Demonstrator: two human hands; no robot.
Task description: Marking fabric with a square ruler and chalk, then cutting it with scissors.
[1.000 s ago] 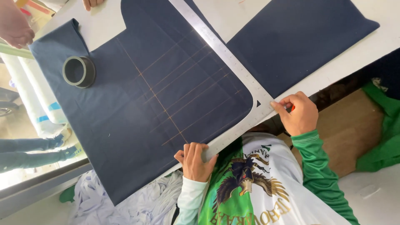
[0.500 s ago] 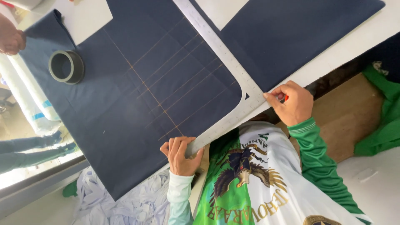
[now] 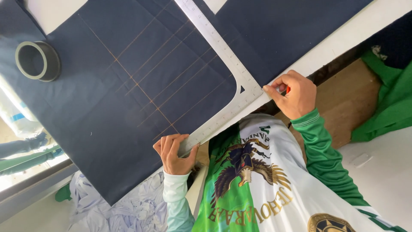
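pinching metal l-square [image 3: 223, 60] end, left hand [image 3: 174, 152]; right hand [image 3: 294, 94] pinching red chalk; navy fabric [image 3: 107, 94] chalk-gridded.

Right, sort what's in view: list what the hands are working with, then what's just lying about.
In use:
- L-shaped metal ruler, end held by left hand
- chalk-lined navy fabric panel
- small red marker in right hand

Lying about:
- grey ring
- second navy piece
- crumpled white cloth
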